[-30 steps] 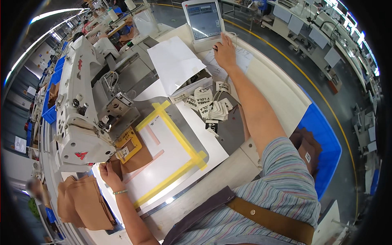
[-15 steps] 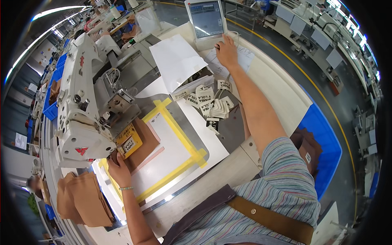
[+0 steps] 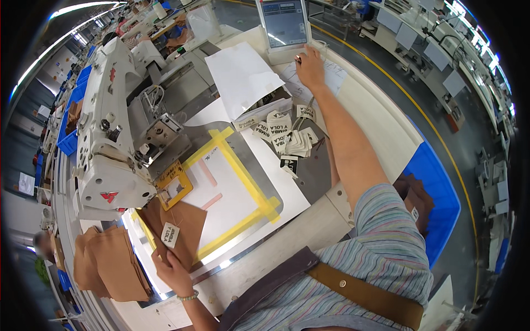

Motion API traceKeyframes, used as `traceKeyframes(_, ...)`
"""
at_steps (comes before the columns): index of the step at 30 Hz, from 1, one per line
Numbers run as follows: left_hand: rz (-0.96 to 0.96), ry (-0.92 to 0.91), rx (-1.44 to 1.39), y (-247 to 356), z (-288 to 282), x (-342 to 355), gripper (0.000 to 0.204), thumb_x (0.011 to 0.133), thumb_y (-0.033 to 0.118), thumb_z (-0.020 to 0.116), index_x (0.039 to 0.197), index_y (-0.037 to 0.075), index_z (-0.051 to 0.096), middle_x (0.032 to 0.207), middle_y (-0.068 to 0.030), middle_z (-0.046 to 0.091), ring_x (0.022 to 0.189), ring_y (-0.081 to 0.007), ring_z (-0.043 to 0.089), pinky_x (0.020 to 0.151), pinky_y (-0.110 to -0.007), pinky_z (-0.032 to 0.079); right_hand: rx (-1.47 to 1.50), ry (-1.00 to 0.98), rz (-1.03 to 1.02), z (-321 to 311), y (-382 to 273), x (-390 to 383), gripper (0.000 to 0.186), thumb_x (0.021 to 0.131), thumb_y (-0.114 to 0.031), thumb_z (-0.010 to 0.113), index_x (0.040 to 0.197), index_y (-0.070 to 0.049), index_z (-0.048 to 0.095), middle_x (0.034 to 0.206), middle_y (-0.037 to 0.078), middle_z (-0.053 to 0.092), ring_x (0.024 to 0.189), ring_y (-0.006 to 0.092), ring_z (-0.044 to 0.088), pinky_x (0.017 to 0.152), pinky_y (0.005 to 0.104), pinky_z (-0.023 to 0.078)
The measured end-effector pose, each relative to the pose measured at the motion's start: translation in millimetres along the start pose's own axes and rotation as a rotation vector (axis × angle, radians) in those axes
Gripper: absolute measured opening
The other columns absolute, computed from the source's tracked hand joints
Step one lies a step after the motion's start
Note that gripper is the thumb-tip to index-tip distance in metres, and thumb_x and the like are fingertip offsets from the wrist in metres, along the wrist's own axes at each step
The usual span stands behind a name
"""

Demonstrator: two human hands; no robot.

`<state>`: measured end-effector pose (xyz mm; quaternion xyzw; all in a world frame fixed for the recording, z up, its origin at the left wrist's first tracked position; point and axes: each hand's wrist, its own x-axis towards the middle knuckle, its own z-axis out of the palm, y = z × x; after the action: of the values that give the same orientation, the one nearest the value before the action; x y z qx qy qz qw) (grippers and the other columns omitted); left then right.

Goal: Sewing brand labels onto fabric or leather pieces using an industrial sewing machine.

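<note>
My left hand [image 3: 174, 272] grips the near edge of a brown leather-like panel [image 3: 190, 223], fingers closed on it. A white label [image 3: 170, 235] with dark print lies on that panel. The panel rests partly on a white sheet framed with yellow tape [image 3: 243, 171], below the sewing machine head [image 3: 110, 176]. A yellow template [image 3: 175, 190] with a rectangular window stays under the machine. Beyond the loose labels, my right hand [image 3: 311, 69] is held by the lower edge of a tablet-like screen [image 3: 284, 23]. Its fingers are curled around a small dark thing I cannot make out.
Several loose white labels [image 3: 298, 142] lie before an open white box [image 3: 262, 110]. A stack of brown panels [image 3: 110, 265] sits at the left. At the right, a blue bin [image 3: 441, 204] holds brown pieces. Farther off are other work tables.
My left hand has drawn the brown panel toward me, out from beneath the yellow template. The label came with it, and the pink guide strips are uncovered. My right hand stays near the screen.
</note>
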<state>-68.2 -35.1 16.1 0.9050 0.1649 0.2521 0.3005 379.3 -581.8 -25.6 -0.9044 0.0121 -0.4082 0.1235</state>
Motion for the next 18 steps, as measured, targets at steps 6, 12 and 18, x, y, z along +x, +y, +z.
traceKeyframes(6,-0.085,0.228,-0.068,-55.2,-62.9,-4.3,0.047,0.111,0.024,0.055,0.134,-0.017,0.056,0.121,-0.0280,0.071,0.101,-0.0281,0.069,0.092,-0.039,0.054,0.024,0.160,-0.020,-18.9,18.6,18.8,0.027,0.102,-0.027,0.062,0.111,-0.005,0.073,0.139,0.018,0.064,0.132,0.0360,0.055,0.103,0.0497,0.049)
traceKeyframes(12,-0.306,0.366,-0.446,-66.9,-87.5,-13.9,0.046,0.111,0.026,0.058,0.140,-0.009,0.060,0.131,-0.0149,0.069,0.107,-0.0188,0.067,0.096,-0.033,0.055,0.875,0.098,0.251,-155.6,-70.9,46.9,0.031,0.107,-0.029,0.058,0.120,-0.002,0.069,0.093,0.011,0.075,0.082,0.0197,0.073,0.077,0.0347,0.057)
traceKeyframes(18,-0.227,0.287,-0.618,-66.8,-79.1,-8.7,0.037,0.109,0.021,0.061,0.134,-0.006,0.064,0.129,-0.0072,0.068,0.114,-0.0129,0.060,0.101,-0.030,0.048,0.937,-0.671,-0.427,-290.3,-223.6,-24.6,0.043,0.109,-0.037,0.055,0.139,-0.008,0.064,0.082,-0.001,0.058,0.075,0.0082,0.053,0.077,0.0245,0.050)
